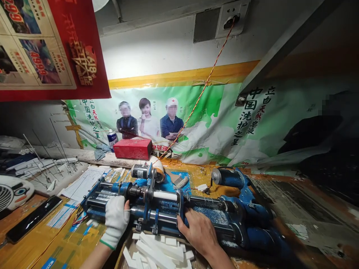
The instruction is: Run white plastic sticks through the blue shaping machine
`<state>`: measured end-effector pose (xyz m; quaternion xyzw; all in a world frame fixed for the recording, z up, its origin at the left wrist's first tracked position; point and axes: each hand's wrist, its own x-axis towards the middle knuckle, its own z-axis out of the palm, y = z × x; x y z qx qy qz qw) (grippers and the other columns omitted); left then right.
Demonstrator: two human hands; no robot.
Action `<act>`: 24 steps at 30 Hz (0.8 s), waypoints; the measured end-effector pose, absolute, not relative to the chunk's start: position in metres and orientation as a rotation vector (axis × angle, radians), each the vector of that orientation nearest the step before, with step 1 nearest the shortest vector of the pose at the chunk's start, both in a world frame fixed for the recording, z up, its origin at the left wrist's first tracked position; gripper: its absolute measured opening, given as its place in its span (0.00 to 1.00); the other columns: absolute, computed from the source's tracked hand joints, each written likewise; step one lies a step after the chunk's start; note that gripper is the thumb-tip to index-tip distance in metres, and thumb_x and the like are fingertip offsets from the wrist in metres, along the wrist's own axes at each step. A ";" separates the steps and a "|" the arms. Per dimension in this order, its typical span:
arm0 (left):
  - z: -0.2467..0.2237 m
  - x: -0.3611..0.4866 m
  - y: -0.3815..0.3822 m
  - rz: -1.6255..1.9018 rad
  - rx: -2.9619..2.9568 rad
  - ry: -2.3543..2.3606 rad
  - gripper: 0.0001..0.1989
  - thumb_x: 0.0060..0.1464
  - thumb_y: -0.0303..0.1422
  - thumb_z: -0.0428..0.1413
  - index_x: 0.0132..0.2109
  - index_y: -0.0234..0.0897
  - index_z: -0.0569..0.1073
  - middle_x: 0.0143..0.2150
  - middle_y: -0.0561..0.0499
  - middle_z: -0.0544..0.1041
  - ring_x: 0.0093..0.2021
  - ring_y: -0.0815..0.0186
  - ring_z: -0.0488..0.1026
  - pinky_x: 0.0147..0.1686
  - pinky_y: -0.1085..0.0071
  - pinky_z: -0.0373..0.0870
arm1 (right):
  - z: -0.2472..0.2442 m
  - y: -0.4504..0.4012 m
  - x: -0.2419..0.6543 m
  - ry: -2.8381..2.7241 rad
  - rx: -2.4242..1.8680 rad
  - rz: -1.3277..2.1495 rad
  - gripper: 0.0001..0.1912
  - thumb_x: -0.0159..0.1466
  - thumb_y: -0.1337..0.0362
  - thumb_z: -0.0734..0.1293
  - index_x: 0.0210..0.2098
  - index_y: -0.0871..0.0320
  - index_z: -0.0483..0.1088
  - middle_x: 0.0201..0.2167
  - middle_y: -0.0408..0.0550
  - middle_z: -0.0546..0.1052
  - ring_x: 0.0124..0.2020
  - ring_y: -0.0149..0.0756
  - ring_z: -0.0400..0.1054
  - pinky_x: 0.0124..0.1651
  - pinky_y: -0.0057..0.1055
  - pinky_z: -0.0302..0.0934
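A blue bench drilling machine (196, 209) with steel rails and a drill chuck (136, 190) lies across the bench. A white rod (165, 195) sits level between its two upright plates. My left hand (115, 216), in a white glove with the thumb bare, is closed over the left part of the machine, by the rails; its fingertips are hidden. My bare right hand (198, 229) grips around the right upright plate (181, 203), thumb in front, some fingers hidden behind. White strips (159, 250) lie piled in a tray below, between my hands.
Behind the machine are a brush (179, 181), a red box (132, 148) and a spray can (112, 140). A dark phone (33, 218) and a white fan (14, 192) lie left. A twisted cord (207, 80) runs down from the wall socket. A red poster (98, 74) hangs upper left.
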<state>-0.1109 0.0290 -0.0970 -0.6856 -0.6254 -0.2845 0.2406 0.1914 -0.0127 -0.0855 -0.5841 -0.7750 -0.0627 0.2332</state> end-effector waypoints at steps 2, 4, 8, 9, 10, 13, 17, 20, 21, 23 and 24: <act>-0.097 -0.124 0.031 -0.784 -1.883 -1.686 0.13 0.58 0.35 0.43 0.25 0.41 0.57 0.25 0.50 0.63 0.30 0.61 0.63 0.35 0.64 0.60 | -0.085 -0.013 0.192 -2.131 -1.599 -0.166 0.14 0.65 0.57 0.55 0.31 0.56 0.67 0.27 0.44 0.72 0.30 0.34 0.65 0.34 0.30 0.47; -0.097 -0.138 0.034 -0.787 -1.881 -1.681 0.13 0.58 0.35 0.42 0.25 0.41 0.56 0.25 0.51 0.62 0.29 0.61 0.63 0.34 0.65 0.59 | -0.085 -0.013 0.192 -2.131 -1.592 -0.163 0.14 0.65 0.57 0.55 0.32 0.56 0.67 0.27 0.44 0.72 0.30 0.34 0.65 0.34 0.30 0.47; -0.095 -0.167 0.042 -0.810 -1.869 -1.679 0.13 0.58 0.37 0.42 0.25 0.42 0.57 0.24 0.51 0.63 0.29 0.61 0.64 0.33 0.66 0.61 | -0.085 -0.012 0.191 -2.133 -1.572 -0.174 0.14 0.65 0.57 0.55 0.31 0.57 0.68 0.26 0.45 0.71 0.29 0.33 0.65 0.34 0.30 0.47; -0.094 -0.174 0.044 -0.821 -1.867 -1.681 0.13 0.58 0.38 0.42 0.25 0.41 0.57 0.24 0.51 0.64 0.29 0.61 0.64 0.33 0.66 0.61 | -0.085 -0.012 0.191 -2.132 -1.566 -0.182 0.14 0.65 0.57 0.55 0.31 0.57 0.68 0.26 0.45 0.71 0.29 0.33 0.65 0.34 0.30 0.47; -0.094 -0.180 0.045 -0.835 -1.863 -1.684 0.13 0.58 0.38 0.42 0.26 0.41 0.57 0.24 0.52 0.64 0.29 0.62 0.64 0.33 0.66 0.62 | -0.085 -0.012 0.191 -2.131 -1.561 -0.189 0.14 0.65 0.57 0.55 0.32 0.57 0.68 0.26 0.45 0.71 0.29 0.33 0.65 0.34 0.30 0.47; -0.096 -0.196 0.045 -0.886 -1.843 -1.702 0.12 0.57 0.40 0.44 0.28 0.41 0.59 0.25 0.52 0.66 0.30 0.62 0.66 0.35 0.66 0.64 | -0.088 -0.011 0.192 -2.117 -1.549 -0.210 0.14 0.65 0.58 0.55 0.32 0.56 0.67 0.27 0.45 0.71 0.30 0.33 0.64 0.34 0.30 0.47; -0.092 -0.185 0.029 -1.170 -1.674 -1.850 0.19 0.52 0.47 0.51 0.45 0.39 0.63 0.42 0.45 0.69 0.43 0.56 0.68 0.45 0.60 0.66 | -0.090 -0.011 0.190 -2.098 -1.545 -0.224 0.13 0.64 0.58 0.55 0.32 0.56 0.68 0.28 0.45 0.72 0.31 0.34 0.64 0.36 0.30 0.48; -0.068 -0.128 0.019 -1.537 -1.740 -1.821 0.36 0.44 0.47 0.59 0.57 0.37 0.57 0.53 0.41 0.64 0.53 0.51 0.63 0.55 0.55 0.59 | -0.089 -0.010 0.186 -2.089 -1.562 -0.230 0.13 0.64 0.59 0.56 0.32 0.57 0.68 0.28 0.46 0.72 0.31 0.35 0.65 0.37 0.31 0.48; -0.055 -0.101 0.019 -1.610 -1.914 -1.696 0.39 0.41 0.46 0.61 0.58 0.37 0.56 0.54 0.40 0.64 0.55 0.51 0.62 0.58 0.54 0.55 | -0.087 -0.009 0.185 -2.094 -1.573 -0.229 0.13 0.63 0.59 0.56 0.32 0.57 0.69 0.27 0.46 0.72 0.31 0.35 0.65 0.38 0.31 0.48; -0.029 -0.046 0.025 -1.494 -2.494 -1.479 0.30 0.41 0.40 0.62 0.53 0.41 0.64 0.50 0.44 0.70 0.55 0.53 0.63 0.62 0.51 0.40 | -0.084 -0.009 0.189 -2.132 -1.606 -0.218 0.13 0.63 0.59 0.56 0.32 0.57 0.69 0.27 0.46 0.73 0.31 0.35 0.65 0.39 0.32 0.48; -0.016 -0.023 0.029 -1.467 -2.777 -1.388 0.22 0.42 0.36 0.62 0.47 0.42 0.69 0.42 0.46 0.73 0.51 0.55 0.66 0.63 0.51 0.37 | -0.082 -0.009 0.195 -2.164 -1.627 -0.213 0.13 0.63 0.59 0.56 0.31 0.57 0.69 0.27 0.46 0.73 0.30 0.35 0.65 0.39 0.32 0.49</act>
